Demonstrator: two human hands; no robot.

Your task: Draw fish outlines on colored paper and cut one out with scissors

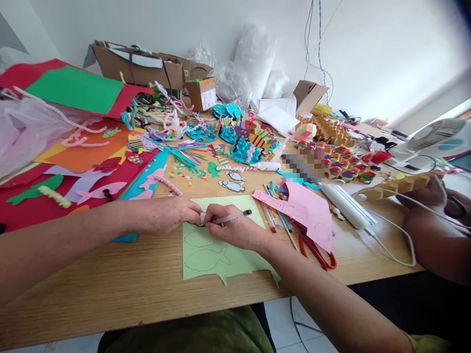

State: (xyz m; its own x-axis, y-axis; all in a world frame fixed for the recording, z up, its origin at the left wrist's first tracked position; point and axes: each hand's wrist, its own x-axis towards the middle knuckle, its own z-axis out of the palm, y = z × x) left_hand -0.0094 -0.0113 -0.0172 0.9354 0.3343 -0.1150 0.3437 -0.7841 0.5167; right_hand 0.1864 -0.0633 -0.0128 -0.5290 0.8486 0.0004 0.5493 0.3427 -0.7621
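Observation:
A sheet of light green paper (243, 260) lies on the wooden table before me, with fish outlines drawn on it in dark lines and a ragged lower edge. My right hand (231, 226) grips a pen (235, 215), its clear barrel slanting up to the right; the fingers hide its tip. Close beside it, my left hand (176, 214) has its fingers pressed together on a small white paper cutout (202, 216), holding it against the green sheet. Most of that cutout is hidden. White fish cutouts (231, 185) lie just beyond the sheet.
Pink paper (312, 215) covers red-handled scissors (318, 252) on the right, near a white power strip (348, 206). Coloured paper sheets (25, 211) pile up at left. Glue bottles (175, 125), craft fish and boxes (202, 93) stand behind. Another person's arm (427, 230) rests at far right.

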